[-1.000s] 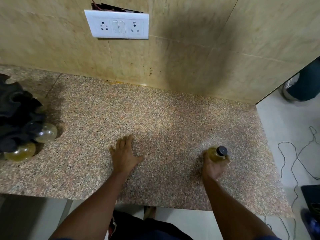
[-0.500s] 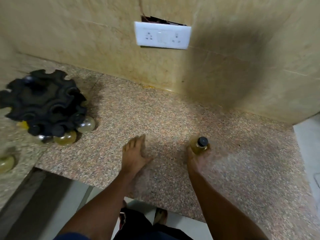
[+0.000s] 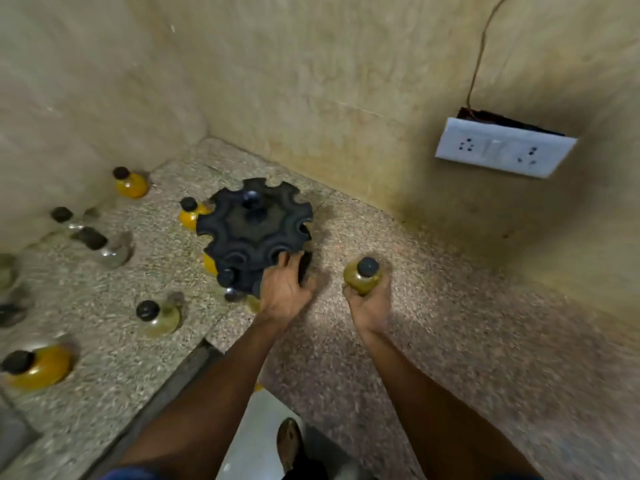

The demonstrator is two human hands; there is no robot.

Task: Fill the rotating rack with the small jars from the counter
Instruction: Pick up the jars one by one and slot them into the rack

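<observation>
Rotating rack (image 3: 254, 233): black, scalloped rim, centre of frame on speckled counter (image 3: 433, 323), near wall corner.
Left hand (image 3: 284, 292): fingers curled over rack's lower right edge, gripping it.
Right hand (image 3: 369, 304): just right of rack, clasped around small jar (image 3: 362, 277), yellowish contents, black cap, upright.
Loose jars, left of frame: orange jar (image 3: 130, 183) by wall; orange jar (image 3: 189, 216) touching rack's left side; pale jar (image 3: 157, 318) lower left; blurred orange jar (image 3: 38, 365) at far lower left.
Socket plate (image 3: 504, 152): upper right, on wall.
</observation>
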